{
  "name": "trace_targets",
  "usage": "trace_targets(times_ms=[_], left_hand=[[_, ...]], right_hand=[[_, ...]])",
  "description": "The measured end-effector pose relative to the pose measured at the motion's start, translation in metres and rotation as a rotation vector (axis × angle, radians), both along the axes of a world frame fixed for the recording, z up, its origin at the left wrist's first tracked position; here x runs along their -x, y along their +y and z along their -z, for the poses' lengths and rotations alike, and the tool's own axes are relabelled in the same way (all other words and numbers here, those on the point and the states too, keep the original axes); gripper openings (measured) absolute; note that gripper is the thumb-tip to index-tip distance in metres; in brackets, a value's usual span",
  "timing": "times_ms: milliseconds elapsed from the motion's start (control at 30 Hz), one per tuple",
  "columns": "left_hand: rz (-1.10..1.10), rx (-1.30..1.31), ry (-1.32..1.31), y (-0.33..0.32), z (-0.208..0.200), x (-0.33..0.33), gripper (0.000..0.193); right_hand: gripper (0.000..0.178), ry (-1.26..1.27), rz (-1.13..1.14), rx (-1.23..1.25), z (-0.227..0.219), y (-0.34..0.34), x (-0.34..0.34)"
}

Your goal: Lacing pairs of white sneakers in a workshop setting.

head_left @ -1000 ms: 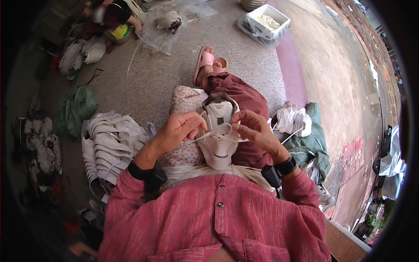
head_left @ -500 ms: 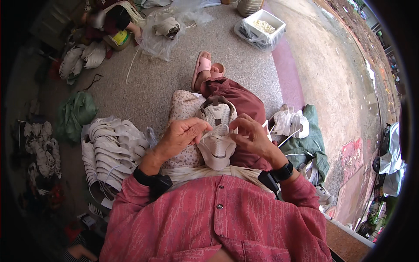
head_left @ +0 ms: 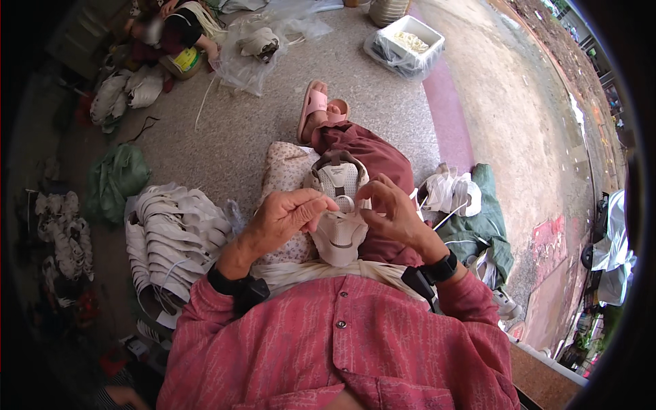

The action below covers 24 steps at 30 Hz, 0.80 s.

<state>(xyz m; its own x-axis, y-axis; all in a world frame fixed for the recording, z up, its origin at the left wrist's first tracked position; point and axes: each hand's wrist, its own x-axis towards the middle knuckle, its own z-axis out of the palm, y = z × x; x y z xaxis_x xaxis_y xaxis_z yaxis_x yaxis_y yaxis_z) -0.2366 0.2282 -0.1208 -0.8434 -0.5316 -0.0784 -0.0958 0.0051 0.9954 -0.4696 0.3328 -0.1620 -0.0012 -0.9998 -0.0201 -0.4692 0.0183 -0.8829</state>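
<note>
A white shoe upper (head_left: 339,251) with a brown collar and a mesh tongue rests on my lap, its toe toward my body. A pale shoelace (head_left: 346,204) makes a small loop over its eyelets. My left hand (head_left: 290,215) is closed in a pinch on the lace at the left side of the shoe. On the other side, my right hand (head_left: 396,210) pinches the lace between thumb and forefinger. The fingertips hide most of the lace ends.
Stacked white shoe uppers (head_left: 179,239) lie at my left, near a green bag (head_left: 117,179). More uppers (head_left: 447,190) sit on green cloth (head_left: 493,225) at my right. Ahead stands a white tub (head_left: 429,39) holding pale laces. Another person (head_left: 184,31) sits at the far left.
The lace loop between my hands has become smaller. My left fingertips have moved slightly right and down, closer to my right hand.
</note>
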Motion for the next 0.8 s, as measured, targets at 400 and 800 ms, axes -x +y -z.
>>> trace_targets(times_ms=[400,800], left_hand=[[-0.042,0.450,0.066,-0.020,0.030,0.024,0.018],[0.257,0.595,-0.048,-0.013,0.040,0.023,0.019]], right_hand=[[0.020,-0.368,-0.310,-0.394,-0.022,0.024,0.011],[0.034,-0.471,0.056,-0.179,-0.086,0.013,0.011]])
